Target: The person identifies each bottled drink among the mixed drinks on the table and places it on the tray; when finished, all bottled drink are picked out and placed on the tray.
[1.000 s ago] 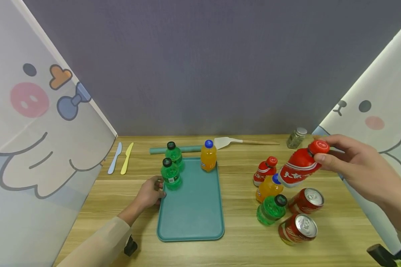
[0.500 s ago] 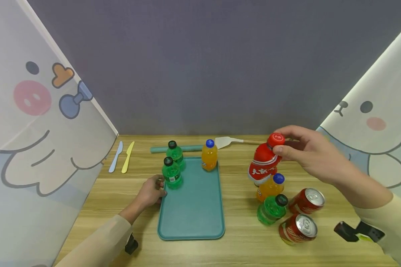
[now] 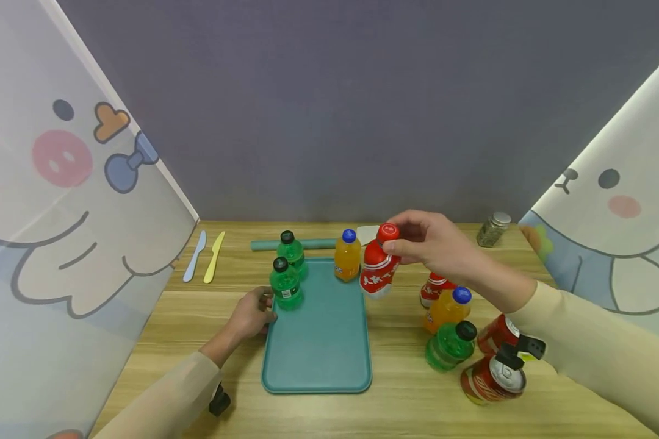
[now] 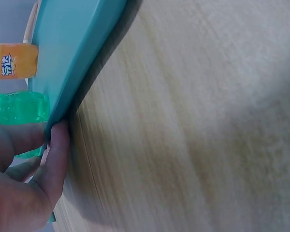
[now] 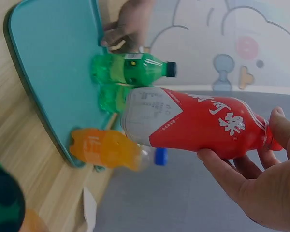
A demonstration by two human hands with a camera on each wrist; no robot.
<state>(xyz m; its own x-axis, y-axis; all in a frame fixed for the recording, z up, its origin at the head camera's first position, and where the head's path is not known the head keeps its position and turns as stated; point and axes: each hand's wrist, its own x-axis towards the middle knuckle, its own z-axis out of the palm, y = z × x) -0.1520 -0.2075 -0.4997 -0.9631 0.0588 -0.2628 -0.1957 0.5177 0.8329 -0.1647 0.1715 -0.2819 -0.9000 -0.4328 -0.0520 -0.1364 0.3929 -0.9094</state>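
Observation:
My right hand (image 3: 434, 244) holds a red cola bottle (image 3: 379, 262) by its neck, just under the cap, near the right edge of the teal tray (image 3: 318, 353). In the right wrist view the bottle's (image 5: 198, 121) whole label side shows, raised above the tray. My left hand (image 3: 251, 316) pinches the tray's left rim; in the left wrist view the thumb and fingers of that hand (image 4: 29, 179) sit on either side of the rim. On the tray stand two green soda bottles (image 3: 287, 286) at the left and an orange soda bottle (image 3: 348, 259) at the far right corner.
Right of the tray stand another red bottle (image 3: 432, 290), an orange soda bottle (image 3: 445, 311), a green bottle (image 3: 447, 347) and two red cans (image 3: 486, 381), one partly behind my right sleeve. Behind lie a green rod (image 3: 318, 243), a spatula (image 3: 367, 234) and a spice jar (image 3: 493, 230). Two plastic knives (image 3: 214, 259) lie left.
My right hand has carried the red cola bottle leftward, from above the right-hand drinks to the tray's right edge, and the bottle hangs more upright. The left hand stays on the rim.

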